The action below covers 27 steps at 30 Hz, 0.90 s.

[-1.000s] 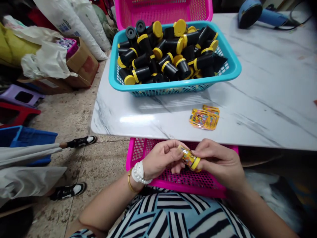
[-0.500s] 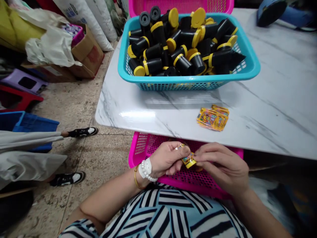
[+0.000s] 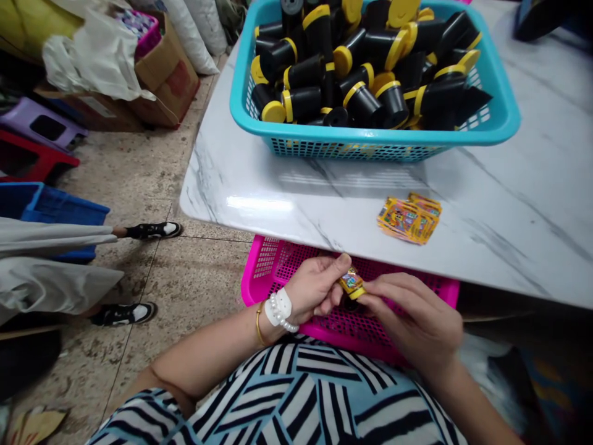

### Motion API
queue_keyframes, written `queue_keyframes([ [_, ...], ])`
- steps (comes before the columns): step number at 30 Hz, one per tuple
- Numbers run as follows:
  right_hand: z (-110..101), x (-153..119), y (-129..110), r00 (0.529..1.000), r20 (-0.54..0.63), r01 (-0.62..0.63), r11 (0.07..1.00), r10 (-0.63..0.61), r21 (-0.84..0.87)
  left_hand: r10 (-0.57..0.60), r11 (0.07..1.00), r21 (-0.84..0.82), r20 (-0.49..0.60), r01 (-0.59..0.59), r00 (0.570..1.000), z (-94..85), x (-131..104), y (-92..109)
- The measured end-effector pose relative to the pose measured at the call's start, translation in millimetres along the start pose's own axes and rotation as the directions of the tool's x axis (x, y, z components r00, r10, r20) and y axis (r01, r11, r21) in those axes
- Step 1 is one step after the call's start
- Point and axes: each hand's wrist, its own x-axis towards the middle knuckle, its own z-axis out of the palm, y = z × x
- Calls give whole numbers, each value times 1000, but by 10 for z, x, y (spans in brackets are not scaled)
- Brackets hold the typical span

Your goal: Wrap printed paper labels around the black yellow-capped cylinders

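Note:
My left hand [image 3: 319, 287], with a white pearl bracelet at the wrist, grips a small canister with a colourful yellow printed label [image 3: 352, 279]. The fingers of my right hand [image 3: 412, 312] pinch its yellow lower end. Most of the canister's far side is hidden by my left fingers. Both hands are over a pink basket [image 3: 250, 281] that sits at my lap, partly under the table edge. On the table [image 3: 222, 179], just beyond my hands, lies a small pile of yellow printed labels [image 3: 410, 217].
A turquoise basket [image 3: 393, 137] heaped with black canisters with yellow lids [image 3: 303, 102] stands on the table. To the left on the floor are a cardboard box [image 3: 167, 74], a purple stool [image 3: 46, 123] and a blue crate [image 3: 69, 207]. Another person's shoes [image 3: 155, 230] are nearby.
The view has shifted slightly, so the turquoise basket sits higher and further right. My left thumb has lifted, and the label on the canister shows more fully.

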Motion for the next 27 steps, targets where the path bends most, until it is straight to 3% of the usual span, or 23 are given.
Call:
queue_keyframes([
  [3, 17, -1, -14, 996, 4, -89, 995, 89, 45, -23, 999, -43, 100, 27, 995, -20, -15, 14],
  [6, 19, -7, -39, 997, 15, -78, 994, 77, 76, -80, 992, -80, 169, 94, 982, -20, -26, 20],
  [12, 53, -139, -6, 993, -44, -107, 986, 114, 131, -106, 983, -132, 172, 129, 979, 56, -20, -21],
  [20, 22, -154, 59, 987, -53, -144, 982, 152, 123, -123, 989, -49, 213, 137, 969, 105, -6, -48],
  [24, 56, -114, 48, 957, -127, -223, 944, 259, 245, -117, 988, -73, 227, 136, 967, 105, 32, -87],
  [27, 73, -91, 28, 919, -118, -329, 898, 375, 293, -82, 985, -129, 249, 117, 965, 88, 34, -79],
])
